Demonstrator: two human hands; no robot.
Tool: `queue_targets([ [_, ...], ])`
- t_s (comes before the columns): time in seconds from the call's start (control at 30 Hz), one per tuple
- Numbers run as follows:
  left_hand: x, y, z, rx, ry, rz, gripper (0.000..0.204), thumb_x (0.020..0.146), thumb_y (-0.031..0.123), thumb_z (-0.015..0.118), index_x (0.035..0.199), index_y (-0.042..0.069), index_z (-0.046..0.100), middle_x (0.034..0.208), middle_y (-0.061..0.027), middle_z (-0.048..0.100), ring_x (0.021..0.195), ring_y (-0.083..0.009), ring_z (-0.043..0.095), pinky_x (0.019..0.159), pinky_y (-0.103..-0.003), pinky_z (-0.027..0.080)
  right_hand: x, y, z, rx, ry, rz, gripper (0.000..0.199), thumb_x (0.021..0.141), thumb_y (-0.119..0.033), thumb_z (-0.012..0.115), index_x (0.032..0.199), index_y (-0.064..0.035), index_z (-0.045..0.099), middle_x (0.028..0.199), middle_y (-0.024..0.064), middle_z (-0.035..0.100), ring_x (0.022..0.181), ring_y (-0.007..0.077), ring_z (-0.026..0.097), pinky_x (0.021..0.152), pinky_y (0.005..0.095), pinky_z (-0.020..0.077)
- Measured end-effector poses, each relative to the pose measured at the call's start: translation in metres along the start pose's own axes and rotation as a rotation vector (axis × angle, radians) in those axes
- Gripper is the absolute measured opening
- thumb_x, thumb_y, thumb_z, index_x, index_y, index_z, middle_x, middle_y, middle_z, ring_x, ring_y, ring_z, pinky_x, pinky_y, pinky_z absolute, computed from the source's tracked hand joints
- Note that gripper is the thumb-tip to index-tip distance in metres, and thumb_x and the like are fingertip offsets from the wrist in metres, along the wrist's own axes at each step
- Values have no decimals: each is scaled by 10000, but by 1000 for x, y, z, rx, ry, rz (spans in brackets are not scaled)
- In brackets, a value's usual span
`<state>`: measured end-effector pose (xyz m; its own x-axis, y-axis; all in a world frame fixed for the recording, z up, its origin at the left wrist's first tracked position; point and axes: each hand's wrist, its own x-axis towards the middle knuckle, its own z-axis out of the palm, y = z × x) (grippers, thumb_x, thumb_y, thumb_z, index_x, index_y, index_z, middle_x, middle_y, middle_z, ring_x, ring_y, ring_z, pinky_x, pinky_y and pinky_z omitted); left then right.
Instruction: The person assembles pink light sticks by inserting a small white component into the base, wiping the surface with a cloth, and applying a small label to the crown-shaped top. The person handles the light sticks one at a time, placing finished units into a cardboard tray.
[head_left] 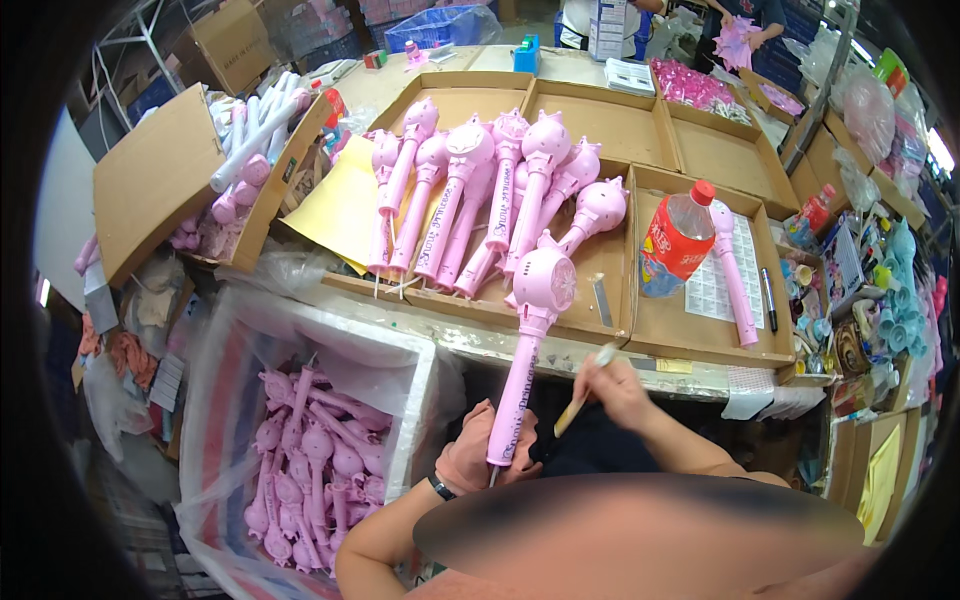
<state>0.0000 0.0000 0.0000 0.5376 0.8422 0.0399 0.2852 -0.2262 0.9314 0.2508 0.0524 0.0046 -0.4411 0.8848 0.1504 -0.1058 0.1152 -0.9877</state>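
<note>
My left hand (472, 446) is closed around the lower handle of a pink toy wand (519, 386). The wand points away from me, its round head (544, 281) with a flower-like relief over the table's near edge. Dark lettering runs along its handle. To the right, my right hand (612, 388) grips a brush (569, 413) with a pale wooden handle and whitish tip, apart from the wand. Beyond both hands, several similar pink wands (468, 152) lie piled in a cardboard tray (610, 318).
Left of me stands a plastic-lined bin (412, 395) full of pink wands. A red-labelled bottle (677, 240), a printed sheet (705, 287), a black pen (769, 298) and another wand (735, 277) occupy the right tray. Someone in dark clothes (765, 14) handles pink pieces at the far right.
</note>
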Motion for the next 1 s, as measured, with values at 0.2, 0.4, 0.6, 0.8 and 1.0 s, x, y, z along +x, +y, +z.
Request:
queue_targets([
  [0.2, 9, 20, 12, -191, 40, -61, 307, 913, 360, 481, 1033, 85, 549, 689, 23, 561, 673, -114, 559, 781, -337, 461, -53, 54, 37, -18, -4, 561, 270, 970, -265, 522, 813, -46, 511, 728, 27, 571, 645, 98, 528, 584, 256, 439],
  [0.4, 24, 22, 11, -177, -117, -68, 468, 907, 526, 468, 913, 67, 558, 738, 30, 551, 712, -95, 555, 949, -405, 425, -67, 76, 35, -137, 242, 170, 230, 883, -202, 654, 954, -46, 500, 684, -2, 474, 603, 83, 444, 557, 250, 394],
  [0.6, 94, 18, 20, -159, 23, 330, 142, 779, 112, 648, 753, 15, 547, 752, -75, 595, 708, -201, 603, 738, -327, 489, -73, 71, 34, 315, 204, 288, 168, 989, -191, 463, 1091, -58, 469, 817, 8, 495, 586, 79, 468, 520, 221, 399],
  [0.8, 129, 24, 32, 232, 242, 321, 86, 744, 75, 610, 776, -4, 612, 767, -103, 654, 685, -200, 625, 682, -277, 489, -91, 69, 35, 372, 139, 442, 274, 997, -215, 462, 1210, -50, 416, 817, 23, 506, 545, 72, 469, 489, 202, 396],
  [1.0, 136, 18, 57, 174, 410, 293, 179, 812, 131, 531, 818, 15, 668, 744, -70, 663, 718, -200, 611, 853, -299, 452, -89, 56, 29, 424, 149, 387, 551, 848, -151, 697, 1263, -7, 365, 993, 59, 534, 772, 97, 551, 633, 242, 465],
])
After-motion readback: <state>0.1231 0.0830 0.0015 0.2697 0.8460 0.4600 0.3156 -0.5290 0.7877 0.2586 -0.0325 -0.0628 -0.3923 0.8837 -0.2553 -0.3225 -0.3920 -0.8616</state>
